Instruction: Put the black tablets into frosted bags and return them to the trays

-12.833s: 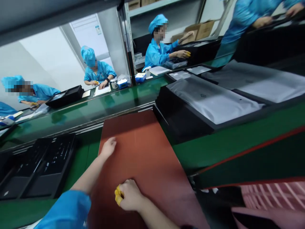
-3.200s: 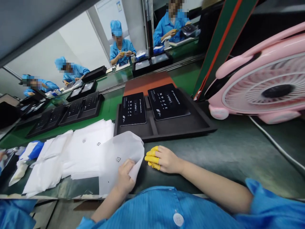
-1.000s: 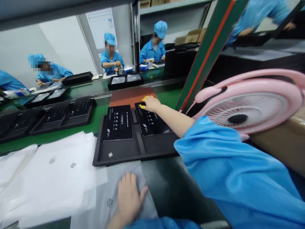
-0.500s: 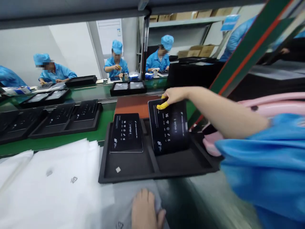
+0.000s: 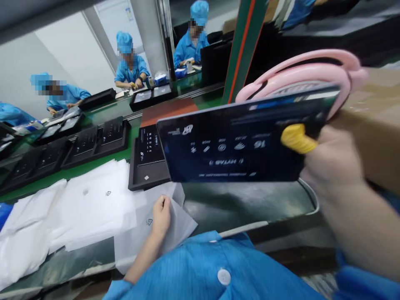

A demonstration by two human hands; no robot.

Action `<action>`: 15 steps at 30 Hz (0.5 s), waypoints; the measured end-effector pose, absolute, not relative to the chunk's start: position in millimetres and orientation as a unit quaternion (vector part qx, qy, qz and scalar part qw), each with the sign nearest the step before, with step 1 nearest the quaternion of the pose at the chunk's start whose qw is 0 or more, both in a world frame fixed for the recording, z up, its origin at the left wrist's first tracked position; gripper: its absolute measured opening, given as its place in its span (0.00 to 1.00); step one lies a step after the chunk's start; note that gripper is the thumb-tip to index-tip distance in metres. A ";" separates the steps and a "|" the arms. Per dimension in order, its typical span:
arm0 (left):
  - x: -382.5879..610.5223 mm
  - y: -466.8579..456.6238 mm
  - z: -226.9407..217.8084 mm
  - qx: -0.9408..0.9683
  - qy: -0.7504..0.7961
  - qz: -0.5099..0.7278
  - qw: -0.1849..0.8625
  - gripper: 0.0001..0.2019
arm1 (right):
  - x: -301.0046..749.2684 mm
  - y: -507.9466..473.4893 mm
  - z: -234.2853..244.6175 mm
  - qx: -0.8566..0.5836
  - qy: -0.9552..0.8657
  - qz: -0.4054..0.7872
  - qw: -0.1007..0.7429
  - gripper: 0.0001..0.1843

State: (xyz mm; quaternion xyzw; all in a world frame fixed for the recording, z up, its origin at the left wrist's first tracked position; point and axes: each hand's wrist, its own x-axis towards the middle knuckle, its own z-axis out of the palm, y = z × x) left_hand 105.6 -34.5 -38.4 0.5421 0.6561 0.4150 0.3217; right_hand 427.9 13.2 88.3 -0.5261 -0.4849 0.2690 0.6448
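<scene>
Here, clamped in fingers of right hand: HYTAB tablet; looks stiff, slick, breakable; wants edge hold. Pinched in fingers of left hand: translucent bag.

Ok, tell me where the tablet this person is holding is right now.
In the head view, the tablet is right of centre, held up in the right hand, in front of the pink fan.

Showed motion blur on the right hand, slight softness on the tablet. Recorded pale glare at its upper right corner, sheen on the counter, bright white sheets, dim upper-right background.
</scene>
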 end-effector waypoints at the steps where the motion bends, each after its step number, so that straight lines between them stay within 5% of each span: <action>1: 103.5 -37.4 -36.0 0.516 0.655 0.441 0.333 0.14 | 413.3 5.6 72.2 -0.526 -0.444 0.295 0.662 0.16; 5: 95.0 -44.7 -28.1 0.441 0.642 0.535 0.327 0.15 | 367.6 -9.5 25.9 -0.560 -0.397 0.383 0.618 0.20; 10: 78.2 -39.8 -12.8 0.387 0.645 0.587 0.298 0.17 | 352.2 -20.1 15.8 -0.557 -0.520 0.356 0.541 0.19; 15: 63.5 -31.8 33.5 0.469 0.601 0.629 0.153 0.14 | 334.6 -30.4 25.1 -0.482 -0.632 0.341 0.502 0.16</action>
